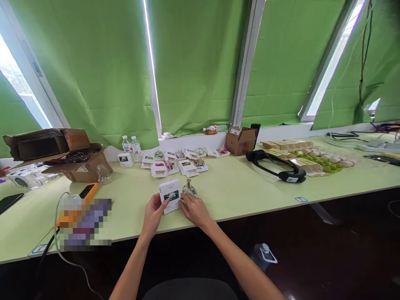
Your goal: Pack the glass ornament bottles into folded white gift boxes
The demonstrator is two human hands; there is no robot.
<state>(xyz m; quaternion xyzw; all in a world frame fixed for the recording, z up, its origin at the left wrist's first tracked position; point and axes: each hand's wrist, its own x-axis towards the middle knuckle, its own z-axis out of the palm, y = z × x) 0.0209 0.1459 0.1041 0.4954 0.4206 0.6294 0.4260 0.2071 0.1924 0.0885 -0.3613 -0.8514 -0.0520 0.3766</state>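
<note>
A small white box (170,186) with a dark flower picture stands upright near the table's front edge. My left hand (153,214) grips its left side, the thumb across the front. At its right edge the curled fingers of my right hand (196,211) press against the box. Just behind my right hand sits a round clear glass bottle (189,189) with a narrow neck, apart from the box. Further back, several opened white boxes (159,166) lie with small round glass bottles and coloured pieces beside them.
Cardboard boxes stand at the back left (90,166) and back centre (241,141). Two water bottles (136,149) and a closed white box (125,160) are by the wall. A black headset (278,166) lies right. A cable (55,233) hangs over the left edge.
</note>
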